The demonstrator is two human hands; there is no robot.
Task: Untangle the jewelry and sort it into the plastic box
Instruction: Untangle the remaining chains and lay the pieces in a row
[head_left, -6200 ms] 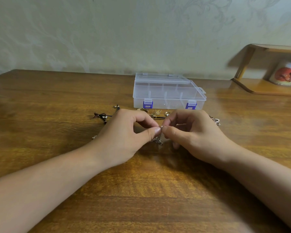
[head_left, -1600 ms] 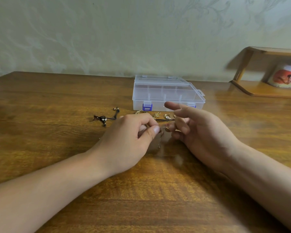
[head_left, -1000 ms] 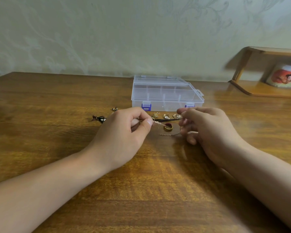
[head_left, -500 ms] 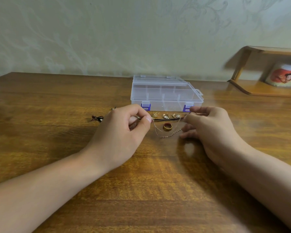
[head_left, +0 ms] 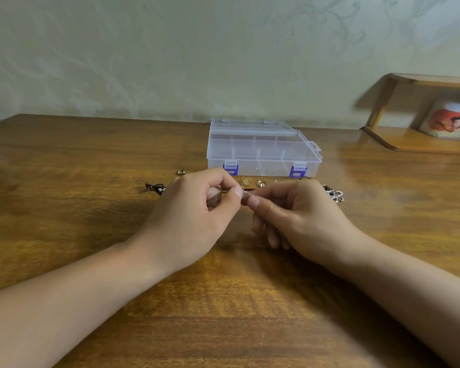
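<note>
So both hands are up close together over the wooden table [head_left: 64,208], glossy brown with a strong grain. The left hand [head_left: 194,211] has thumb and forefinger curled in, pinching one end of a thin silvery chain [head_left: 247,193], and the right hand [head_left: 298,216] pinches the other end just beside it, thumb on top, the other fingers curled under. Only a short, fine bit of chain shows between the fingertips. Right behind the hands sits the plastic box [head_left: 263,147], clear and rectangular, lid closed, with two blue latches on the front and dividers showing through. The rest of the jewelry lies on the table between the hands and the box: a small gold tangle [head_left: 246,180], a dark cord piece [head_left: 154,187] to the left, and a shiny silver loopy piece [head_left: 335,195] to the right. Far right there's a wooden shelf [head_left: 422,142] with a round printed tin [head_left: 450,123], a bit blurry.
</note>
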